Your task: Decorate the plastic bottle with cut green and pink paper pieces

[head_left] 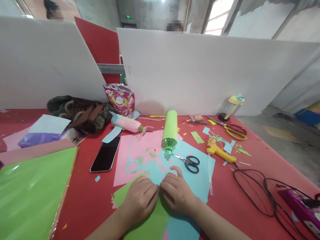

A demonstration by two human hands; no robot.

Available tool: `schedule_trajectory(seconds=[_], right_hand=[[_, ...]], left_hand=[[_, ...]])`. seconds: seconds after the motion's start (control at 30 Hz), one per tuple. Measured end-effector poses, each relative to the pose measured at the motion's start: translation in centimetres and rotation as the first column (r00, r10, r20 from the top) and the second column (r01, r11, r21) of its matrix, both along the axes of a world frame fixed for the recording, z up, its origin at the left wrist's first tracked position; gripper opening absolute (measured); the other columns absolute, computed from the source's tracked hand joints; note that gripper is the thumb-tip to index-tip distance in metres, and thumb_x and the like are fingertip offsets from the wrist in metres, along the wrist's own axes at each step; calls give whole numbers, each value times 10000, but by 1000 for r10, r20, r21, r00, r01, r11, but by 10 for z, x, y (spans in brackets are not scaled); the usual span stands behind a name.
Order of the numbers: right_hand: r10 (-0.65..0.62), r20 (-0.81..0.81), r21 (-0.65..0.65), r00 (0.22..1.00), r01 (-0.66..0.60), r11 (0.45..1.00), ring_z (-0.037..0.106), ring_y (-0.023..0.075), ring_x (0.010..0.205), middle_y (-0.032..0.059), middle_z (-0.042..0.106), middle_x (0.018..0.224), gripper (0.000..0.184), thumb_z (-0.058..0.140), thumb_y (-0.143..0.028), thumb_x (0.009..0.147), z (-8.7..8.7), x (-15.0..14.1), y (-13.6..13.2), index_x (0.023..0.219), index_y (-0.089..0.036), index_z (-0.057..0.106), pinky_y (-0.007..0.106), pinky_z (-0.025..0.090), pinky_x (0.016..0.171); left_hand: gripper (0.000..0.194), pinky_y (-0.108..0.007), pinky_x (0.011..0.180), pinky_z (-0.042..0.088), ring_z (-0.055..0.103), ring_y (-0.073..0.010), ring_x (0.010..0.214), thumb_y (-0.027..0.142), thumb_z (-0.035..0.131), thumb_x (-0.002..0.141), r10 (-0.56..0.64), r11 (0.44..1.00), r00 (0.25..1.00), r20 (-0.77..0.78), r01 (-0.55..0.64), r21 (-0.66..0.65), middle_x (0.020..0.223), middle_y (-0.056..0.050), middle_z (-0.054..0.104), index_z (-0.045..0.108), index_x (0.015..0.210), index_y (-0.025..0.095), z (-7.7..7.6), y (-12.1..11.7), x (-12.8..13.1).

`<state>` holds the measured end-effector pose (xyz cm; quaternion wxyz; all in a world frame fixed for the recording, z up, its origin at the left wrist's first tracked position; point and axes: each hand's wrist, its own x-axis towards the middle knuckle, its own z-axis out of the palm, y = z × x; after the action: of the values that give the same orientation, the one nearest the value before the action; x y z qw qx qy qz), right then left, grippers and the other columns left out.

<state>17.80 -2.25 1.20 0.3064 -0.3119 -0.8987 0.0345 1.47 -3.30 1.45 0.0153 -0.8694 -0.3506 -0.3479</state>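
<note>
My left hand and my right hand meet over a sheet of green paper. Both have their fingers curled in, and the fingertips nearly touch; anything pinched between them is hidden. The right index finger is raised and bent. Beyond the hands lies a plastic bottle wrapped in light green paper, its cap end towards me. Small black-handled scissors rest on blue paper just past my right hand. Pink paper with many small scraps spreads beyond my left hand.
To the left are a phone, a pink-wrapped bottle with blue wings and a pack of green paper. A yellow glue gun, its cable, larger scissors and a purple box lie right. A white board stands behind.
</note>
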Motion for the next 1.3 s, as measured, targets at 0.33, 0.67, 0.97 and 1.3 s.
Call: schedule_trajectory(seconds=[0.33, 0.67, 0.97, 1.3], right_hand=[[-13, 46, 52, 999, 11, 999, 388, 127, 561, -15, 478, 545, 184, 349, -85, 759, 3, 3, 2, 643, -181, 455, 364, 273, 848], [-50, 48, 20, 998, 49, 999, 401, 132, 583, -7, 498, 562, 200, 339, -59, 772, 4, 9, 8, 670, -177, 463, 353, 276, 834], [-107, 6, 78, 994, 106, 991, 387, 123, 576, -1, 482, 559, 186, 363, -45, 775, 3, 18, 15, 678, -156, 478, 340, 308, 801], [-38, 34, 69, 999, 35, 997, 409, 130, 600, 6, 514, 585, 209, 337, -38, 777, -1, 11, 12, 705, -160, 491, 333, 301, 805]], left_hand=[[216, -259, 540, 409, 510, -121, 507, 100, 398, 778, 62, 991, 988, 140, -44, -130, 527, -10, 575, 555, 645, 165, -5, 3, 0], [196, -267, 571, 442, 532, -119, 509, 117, 429, 766, 141, 982, 968, 207, -110, -151, 527, -1, 591, 563, 633, 167, -7, 8, -6], [216, -228, 508, 457, 567, -120, 530, 173, 441, 765, 328, 937, 911, 249, -281, -208, 552, -1, 618, 519, 564, 179, -1, 19, -19], [134, -320, 667, 472, 578, -166, 700, 203, 418, 823, 137, 956, 982, 131, -97, -275, 743, -44, 638, 543, 856, 169, -11, 6, -4]])
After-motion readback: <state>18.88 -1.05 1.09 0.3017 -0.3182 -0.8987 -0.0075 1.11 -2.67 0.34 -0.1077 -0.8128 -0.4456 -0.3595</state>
